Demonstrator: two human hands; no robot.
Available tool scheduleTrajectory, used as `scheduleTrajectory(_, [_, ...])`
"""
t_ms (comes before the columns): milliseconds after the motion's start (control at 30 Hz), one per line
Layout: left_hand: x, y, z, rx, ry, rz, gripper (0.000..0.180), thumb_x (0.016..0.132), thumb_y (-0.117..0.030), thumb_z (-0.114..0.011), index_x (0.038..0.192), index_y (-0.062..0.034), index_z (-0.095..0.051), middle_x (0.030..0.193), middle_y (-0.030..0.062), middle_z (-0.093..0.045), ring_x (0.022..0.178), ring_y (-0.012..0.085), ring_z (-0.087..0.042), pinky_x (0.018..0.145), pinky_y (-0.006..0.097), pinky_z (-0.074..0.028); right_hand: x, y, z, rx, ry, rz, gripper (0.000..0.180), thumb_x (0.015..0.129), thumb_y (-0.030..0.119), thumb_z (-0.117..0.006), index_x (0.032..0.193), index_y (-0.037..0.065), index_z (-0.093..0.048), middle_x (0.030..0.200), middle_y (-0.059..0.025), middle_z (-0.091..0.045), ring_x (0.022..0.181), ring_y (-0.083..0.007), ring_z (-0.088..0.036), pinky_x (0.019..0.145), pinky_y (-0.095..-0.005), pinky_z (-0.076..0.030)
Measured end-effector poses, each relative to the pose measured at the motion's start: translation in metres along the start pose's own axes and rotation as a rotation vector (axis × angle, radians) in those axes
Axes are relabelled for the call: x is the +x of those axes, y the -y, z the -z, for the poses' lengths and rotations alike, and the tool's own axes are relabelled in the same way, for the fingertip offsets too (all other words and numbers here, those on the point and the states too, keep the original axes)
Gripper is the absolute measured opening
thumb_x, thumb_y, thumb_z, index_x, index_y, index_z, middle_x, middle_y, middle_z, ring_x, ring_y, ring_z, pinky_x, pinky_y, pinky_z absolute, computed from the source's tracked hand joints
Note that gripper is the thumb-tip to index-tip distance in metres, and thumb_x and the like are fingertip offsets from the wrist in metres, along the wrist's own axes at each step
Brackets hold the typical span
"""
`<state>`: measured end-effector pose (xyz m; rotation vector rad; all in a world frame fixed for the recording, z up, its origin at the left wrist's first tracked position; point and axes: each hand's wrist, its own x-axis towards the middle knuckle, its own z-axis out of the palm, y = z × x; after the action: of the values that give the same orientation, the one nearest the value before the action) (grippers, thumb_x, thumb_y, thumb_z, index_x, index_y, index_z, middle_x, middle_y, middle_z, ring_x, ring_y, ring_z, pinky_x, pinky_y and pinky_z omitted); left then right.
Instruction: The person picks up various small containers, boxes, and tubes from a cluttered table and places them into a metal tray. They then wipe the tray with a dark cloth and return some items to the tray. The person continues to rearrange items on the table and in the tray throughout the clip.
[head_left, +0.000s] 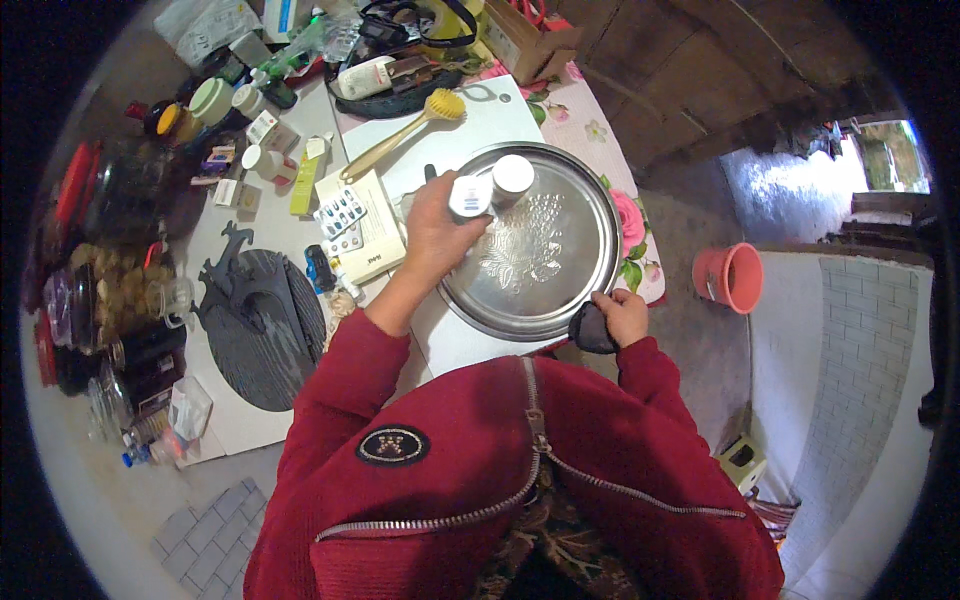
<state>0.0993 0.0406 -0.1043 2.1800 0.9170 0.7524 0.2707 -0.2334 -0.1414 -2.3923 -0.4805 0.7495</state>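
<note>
My left hand (438, 228) is closed round a white bottle (470, 196), held over the left part of a round metal tray (545, 318). Just right of it, a second white bottle (513, 174) with a round white lid stands on the tray. The tray has an embossed pattern in its middle. At the tray's near right rim, my right hand (626, 318) grips a dark folded cloth (592, 328). Whether those fingers also touch the rim, I cannot tell.
Left of the tray lie a yellow-bristled brush (400, 135), a cream box (372, 235) and a blister pack of capsules (341, 215). A dark round slatted board (265, 340) lies farther left. Jars and bottles crowd the left edge. A pink bucket (728, 278) stands at the right.
</note>
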Motion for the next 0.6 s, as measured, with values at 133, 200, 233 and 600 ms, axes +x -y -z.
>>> scheduleTrajectory(133, [0.002, 0.006, -0.014, -0.076, 0.041, 0.025, 0.070, 0.060, -0.012, -0.079, 0.122, -0.0006, -0.048, 0.111, 0.0198, -0.057, 0.105, 0.0373, -0.053, 0.092, 0.042, -0.043, 0.002, -0.006, -0.002, 0.009, 0.001, 0.031, 0.043, 0.073, 0.036, -0.068, 0.067, -0.005, -0.058, 0.058, -0.0198, -0.053, 0.053, -0.0248, -0.051, 0.057, -0.0396, -0.042])
scheduleTrajectory(200, [0.000, 0.005, -0.007, -0.042, 0.114, 0.053, 0.082, 0.061, -0.015, -0.081, 0.130, 0.0011, -0.040, 0.119, 0.0220, -0.053, 0.111, 0.0384, -0.049, 0.096, 0.042, -0.040, 0.003, -0.006, -0.002, 0.010, -0.001, 0.038, 0.043, 0.073, 0.035, -0.069, 0.063, -0.005, -0.057, 0.053, -0.0156, -0.050, 0.051, -0.0202, -0.046, 0.054, -0.0389, -0.039])
scheduleTrajectory(233, [-0.002, 0.004, -0.001, -0.067, 0.094, 0.063, 0.088, 0.061, -0.018, -0.082, 0.133, 0.0020, -0.036, 0.123, 0.0232, -0.049, 0.116, 0.0390, -0.046, 0.099, 0.042, -0.038, 0.004, -0.007, -0.002, -0.001, 0.009, 0.063, 0.042, 0.073, 0.034, -0.069, 0.062, -0.004, -0.056, 0.052, -0.0131, -0.048, 0.050, -0.0183, -0.043, 0.052, -0.0383, -0.037])
scheduleTrajectory(600, [0.074, 0.133, 0.147, 0.207, -0.672, 0.482, 0.094, 0.059, -0.023, -0.084, 0.129, 0.0072, -0.028, 0.119, 0.0303, -0.047, 0.112, 0.0447, -0.046, 0.096, 0.046, -0.038, 0.005, -0.014, -0.002, 0.034, 0.008, 0.005, 0.041, 0.075, 0.028, -0.069, 0.055, -0.002, -0.050, 0.049, -0.0044, -0.042, 0.049, -0.0135, -0.037, 0.049, -0.0359, -0.032])
